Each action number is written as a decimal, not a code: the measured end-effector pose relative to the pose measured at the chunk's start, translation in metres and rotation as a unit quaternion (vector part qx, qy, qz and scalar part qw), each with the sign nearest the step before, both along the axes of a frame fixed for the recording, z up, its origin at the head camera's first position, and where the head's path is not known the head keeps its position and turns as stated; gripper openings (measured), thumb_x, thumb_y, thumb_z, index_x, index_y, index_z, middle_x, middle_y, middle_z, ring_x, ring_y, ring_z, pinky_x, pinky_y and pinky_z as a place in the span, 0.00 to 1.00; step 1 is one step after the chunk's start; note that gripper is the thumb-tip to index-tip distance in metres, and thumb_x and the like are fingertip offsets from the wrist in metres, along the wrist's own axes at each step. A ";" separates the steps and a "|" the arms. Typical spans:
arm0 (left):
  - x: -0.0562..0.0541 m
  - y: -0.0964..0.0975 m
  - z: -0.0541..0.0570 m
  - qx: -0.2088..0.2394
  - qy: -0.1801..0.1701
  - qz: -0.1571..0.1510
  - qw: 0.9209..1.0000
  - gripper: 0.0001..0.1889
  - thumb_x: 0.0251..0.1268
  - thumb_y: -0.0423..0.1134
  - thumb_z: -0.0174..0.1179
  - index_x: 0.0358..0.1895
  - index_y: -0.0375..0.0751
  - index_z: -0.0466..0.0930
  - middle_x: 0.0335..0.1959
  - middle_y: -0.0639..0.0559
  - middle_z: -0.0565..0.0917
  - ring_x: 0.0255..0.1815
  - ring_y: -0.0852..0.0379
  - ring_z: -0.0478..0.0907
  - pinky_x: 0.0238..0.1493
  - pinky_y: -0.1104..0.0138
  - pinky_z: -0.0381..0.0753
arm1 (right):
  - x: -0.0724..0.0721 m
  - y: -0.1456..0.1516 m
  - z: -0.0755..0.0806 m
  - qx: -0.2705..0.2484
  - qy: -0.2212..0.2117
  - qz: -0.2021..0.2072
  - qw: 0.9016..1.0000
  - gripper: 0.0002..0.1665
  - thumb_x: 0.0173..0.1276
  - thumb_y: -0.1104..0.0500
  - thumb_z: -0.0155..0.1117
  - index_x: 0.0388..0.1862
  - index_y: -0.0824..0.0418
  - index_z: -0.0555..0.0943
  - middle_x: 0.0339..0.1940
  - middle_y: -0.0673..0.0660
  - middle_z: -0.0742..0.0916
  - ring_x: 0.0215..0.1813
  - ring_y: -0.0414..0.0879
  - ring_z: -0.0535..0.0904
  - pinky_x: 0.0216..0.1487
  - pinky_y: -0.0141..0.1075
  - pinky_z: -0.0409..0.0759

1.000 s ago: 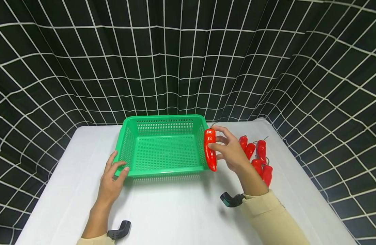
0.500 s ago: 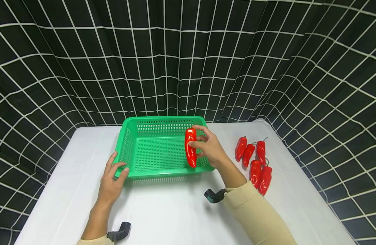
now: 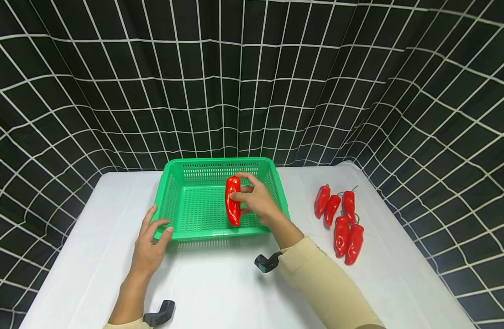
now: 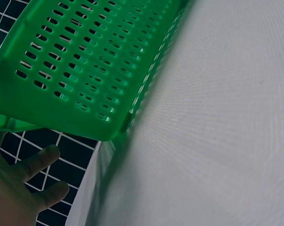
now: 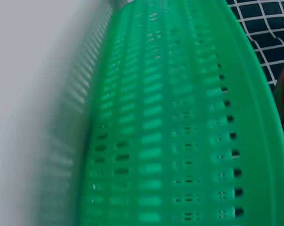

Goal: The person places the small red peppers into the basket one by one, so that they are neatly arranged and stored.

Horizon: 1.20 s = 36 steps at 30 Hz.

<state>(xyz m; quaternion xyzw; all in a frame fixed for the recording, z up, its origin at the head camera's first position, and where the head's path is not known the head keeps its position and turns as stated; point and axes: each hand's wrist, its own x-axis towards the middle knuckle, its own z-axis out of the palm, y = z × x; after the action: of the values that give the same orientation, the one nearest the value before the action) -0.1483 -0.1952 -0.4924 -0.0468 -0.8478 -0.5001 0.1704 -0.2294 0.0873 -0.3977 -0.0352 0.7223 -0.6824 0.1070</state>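
Note:
Over the inside of a green plastic basket (image 3: 202, 208), my right hand (image 3: 258, 201) pinches a red pepper (image 3: 231, 211) between thumb and fingers, tip pointing down. Part of that pepper shows at the right edge of the right wrist view, beyond the basket's perforated side (image 5: 179, 122). My left hand (image 3: 148, 246) holds the basket's near left corner, with thumb and a finger at the rim. Two of its fingers (image 4: 40, 162) spread apart outside the basket in the left wrist view.
Several more red peppers (image 3: 341, 235) lie in a loose cluster on the white tabletop (image 3: 219, 292), right of the basket. A black curtain (image 3: 219, 91) with a white grid surrounds the table at the back and sides.
My right hand has carried the red pepper leftward, from the basket's right rim to over its inside. The peppers on the right are now uncovered. My left hand stays at the corner.

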 end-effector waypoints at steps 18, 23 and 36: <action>0.002 0.000 0.002 -0.008 0.002 0.001 1.000 0.14 0.71 0.43 0.56 0.50 0.37 0.77 0.76 0.55 0.52 0.74 0.40 0.48 0.61 0.36 0.56 | -0.011 -0.049 -0.013 0.028 -0.031 0.013 0.999 0.32 0.60 0.68 0.68 0.62 0.50 0.72 0.42 0.64 0.80 0.37 0.55 0.82 0.28 0.48 0.83; 0.000 0.001 0.001 -0.003 0.007 0.001 1.000 0.13 0.70 0.42 0.57 0.50 0.37 0.77 0.76 0.57 0.53 0.74 0.42 0.49 0.61 0.36 0.56 | -0.012 -0.063 -0.015 0.032 -0.038 0.017 0.999 0.31 0.60 0.68 0.68 0.61 0.49 0.72 0.41 0.64 0.80 0.37 0.55 0.81 0.28 0.47 0.83; 0.001 0.001 0.001 -0.005 0.006 0.004 1.000 0.13 0.70 0.42 0.56 0.49 0.37 0.77 0.76 0.56 0.53 0.74 0.43 0.50 0.61 0.37 0.57 | -0.013 -0.089 -0.024 0.057 -0.042 -0.006 0.998 0.31 0.59 0.70 0.68 0.60 0.51 0.73 0.35 0.61 0.81 0.32 0.54 0.82 0.27 0.49 0.83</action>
<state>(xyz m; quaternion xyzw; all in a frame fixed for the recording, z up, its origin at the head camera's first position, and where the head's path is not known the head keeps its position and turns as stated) -0.1474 -0.1937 -0.4911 -0.0470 -0.8493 -0.4952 0.1768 -0.2421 -0.0019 -0.4214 0.0035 0.7549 -0.6419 0.1348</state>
